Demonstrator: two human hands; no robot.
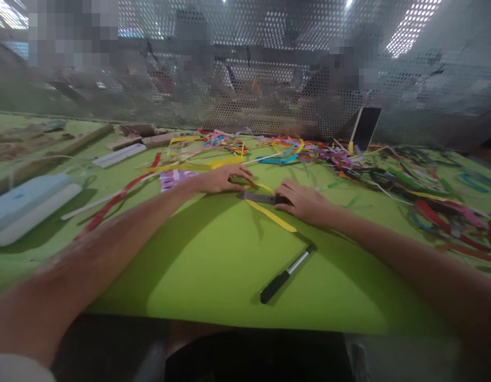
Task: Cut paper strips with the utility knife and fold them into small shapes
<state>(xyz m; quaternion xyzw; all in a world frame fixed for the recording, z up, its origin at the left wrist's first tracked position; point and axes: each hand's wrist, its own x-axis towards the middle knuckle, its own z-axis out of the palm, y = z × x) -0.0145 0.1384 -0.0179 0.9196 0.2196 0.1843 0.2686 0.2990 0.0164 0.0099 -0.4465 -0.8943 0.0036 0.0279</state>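
Observation:
Near the middle of the green table, my right hand [299, 200] is closed on the dark end of a flat grey blade-like tool [258, 198], which points left. A yellow strip [275, 217] runs under this tool, one end slanting toward me and the other curving behind it. My left hand [221, 178] lies by the tool's left tip, fingers stretched to the right and thumb apart from them. Whether its fingertips touch the strip is unclear. Closer to me, a black and silver pen [288, 272] lies diagonally on the table.
Loose colored strips [440, 204] are heaped at right and along the back. A phone [365, 129] stands upright before a perforated metal screen [269, 95]. At left are a light blue box-shaped device [34, 207], a red strip [122, 196] and a purple-white woven piece [177, 179].

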